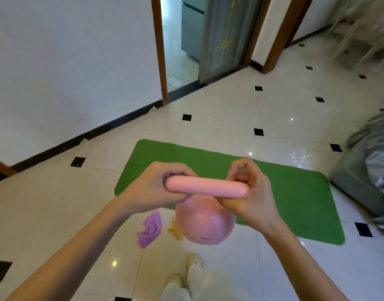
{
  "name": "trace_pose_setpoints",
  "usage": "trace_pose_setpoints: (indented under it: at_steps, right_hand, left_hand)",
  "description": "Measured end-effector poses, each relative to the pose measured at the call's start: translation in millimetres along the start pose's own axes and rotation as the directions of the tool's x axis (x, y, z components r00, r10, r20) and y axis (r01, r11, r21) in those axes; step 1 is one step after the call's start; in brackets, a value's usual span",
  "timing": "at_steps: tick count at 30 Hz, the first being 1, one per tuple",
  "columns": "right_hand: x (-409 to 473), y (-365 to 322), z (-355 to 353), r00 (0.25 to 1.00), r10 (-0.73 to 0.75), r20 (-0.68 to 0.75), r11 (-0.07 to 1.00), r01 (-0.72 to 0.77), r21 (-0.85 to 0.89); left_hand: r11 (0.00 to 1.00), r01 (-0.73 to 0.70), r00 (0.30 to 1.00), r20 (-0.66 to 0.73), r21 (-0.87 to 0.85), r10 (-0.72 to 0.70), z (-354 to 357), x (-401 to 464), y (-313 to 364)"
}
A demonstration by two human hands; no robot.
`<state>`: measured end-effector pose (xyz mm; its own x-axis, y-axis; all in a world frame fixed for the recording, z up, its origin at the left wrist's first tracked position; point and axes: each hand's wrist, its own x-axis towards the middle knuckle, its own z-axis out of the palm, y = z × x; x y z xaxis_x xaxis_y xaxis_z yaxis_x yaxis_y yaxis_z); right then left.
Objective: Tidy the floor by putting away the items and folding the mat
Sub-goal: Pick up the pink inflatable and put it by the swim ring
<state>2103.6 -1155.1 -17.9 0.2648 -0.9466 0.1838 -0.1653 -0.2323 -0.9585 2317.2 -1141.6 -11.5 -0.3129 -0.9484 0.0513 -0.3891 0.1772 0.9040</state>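
- While both hands are sharing one load above it, the tiled floor (230,109), pale with small black inset squares, is filling most of the view.
- White wall (67,61) is running along the left side, meeting the floor at a dark skirting strip.
- Green mat (295,192) is lying flat and unfolded on the floor, directly ahead of the person.
- Grey bedding or cushion (373,166) is sitting at the right edge, just beside the mat's far right corner; its exact nature cannot be determined.
- Open doorway (186,46) with a brown wooden frame is showing at the top centre.
- Pink kettlebell (205,227) is hanging clear of the floor, its round body over the mat's near edge and its handle bar lying level between the two hands.
- Left hand (160,187) is gripping the left end of the handle, fingers curled around it.
- Right hand (252,190) is gripping the right end of the handle, fingers curled over and thumb underneath.
- Purple cloth (149,231) is lying crumpled on the floor, just off the mat's near edge.
- Pale shoes (194,260) are standing on the tiles at the bottom centre.
- Small yellow item (174,230) is lying on the floor between the cloth and the kettlebell, partly hidden; too small to identify.
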Motion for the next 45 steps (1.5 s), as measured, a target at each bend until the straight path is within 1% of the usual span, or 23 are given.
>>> trace_pose_setpoints:
  at_steps: [1, 2, 4, 5, 7, 10, 11, 12, 16, 19, 22, 25, 29, 32, 37, 39, 42, 45]
  right_hand:
    - [-3, -5, -4, 0.999, -0.007, -0.045, 1.000, 0.008, 0.018]
    - [-6, -9, -8, 0.996, -0.015, -0.086, 1.000, 0.017, 0.025]
    - [-14, -16, -14, 0.987, -0.020, -0.160, 1.000, 0.023, 0.018]
    - [-17, -17, -17, 0.983, -0.013, -0.181, 1.000, 0.016, 0.016]
    - [-25, -19, -21, 0.975, 0.001, -0.222, 1.000, 0.000, 0.006]
    - [-43, -16, -28, 0.955, -0.008, -0.295, 0.998, -0.012, -0.065]
    - [-49, -14, -31, 0.948, -0.017, -0.318, 0.996, -0.013, -0.091]
    - [-56, -12, -35, 0.939, -0.025, -0.343, 0.994, -0.013, -0.107]
    - [-88, -8, -54, 0.871, -0.052, -0.488, 0.993, -0.009, -0.120]
    - [-111, -9, -69, 0.794, -0.128, -0.594, 0.984, 0.026, -0.177]
    - [-132, -9, -90, 0.709, -0.159, -0.687, 0.980, 0.030, -0.197]
    - [-156, -4, -116, 0.673, -0.175, -0.718, 0.980, 0.049, -0.193]
    - [-185, 6, -157, 0.630, -0.130, -0.766, 0.988, 0.016, -0.155]
    - [-202, 13, -195, 0.577, -0.113, -0.809, 0.989, -0.013, -0.147]
    - [-231, 27, -266, 0.497, -0.065, -0.866, 0.988, -0.089, -0.125]
    - [-243, 32, -292, 0.479, -0.058, -0.876, 0.985, -0.116, -0.129]
    - [-259, 40, -328, 0.451, -0.047, -0.891, 0.981, -0.145, -0.125]
    - [-276, 44, -361, 0.401, -0.031, -0.915, 0.978, -0.175, -0.110]
  left_hand:
    - [0.989, -0.039, 0.998, -0.049, -0.142, 0.032, 2, -1, -3]
    - [0.957, -0.091, 0.993, -0.097, -0.275, 0.066, 8, -2, -5]
    - [0.866, -0.162, 0.981, -0.174, -0.474, 0.088, 28, 2, -4]
    - [0.831, -0.186, 0.971, -0.227, -0.524, 0.074, 40, 7, -2]
    - [0.794, -0.227, 0.933, -0.360, -0.564, 0.011, 63, 17, 5]
    - [0.774, -0.227, 0.840, -0.521, -0.592, -0.152, 91, 31, 20]
    - [0.773, -0.223, 0.824, -0.539, -0.594, -0.176, 99, 34, 23]
    - [0.768, -0.221, 0.828, -0.532, -0.601, -0.178, 106, 36, 25]
    - [0.736, -0.211, 0.896, -0.429, -0.643, -0.117, 131, 44, 45]
    - [0.685, -0.194, 0.928, -0.357, -0.702, -0.102, 152, 48, 66]
    - [0.644, -0.186, 0.939, -0.327, -0.742, -0.105, 181, 51, 86]
    - [0.642, -0.196, 0.953, -0.299, -0.741, -0.054, 215, 57, 106]
    - [0.670, -0.167, 0.976, -0.218, -0.723, 0.008, 268, 72, 129]
    - [0.654, -0.118, 0.989, -0.151, -0.747, 0.006, 312, 86, 145]
    - [0.700, -0.017, 1.000, 0.000, -0.714, 0.023, 387, 115, 174]
    - [0.711, 0.003, 0.999, 0.032, -0.704, 0.027, 419, 126, 182]
    - [0.698, 0.049, 0.998, 0.069, -0.714, 0.000, 464, 139, 195]
    - [0.696, 0.094, 0.993, 0.120, -0.712, -0.011, 506, 150, 212]
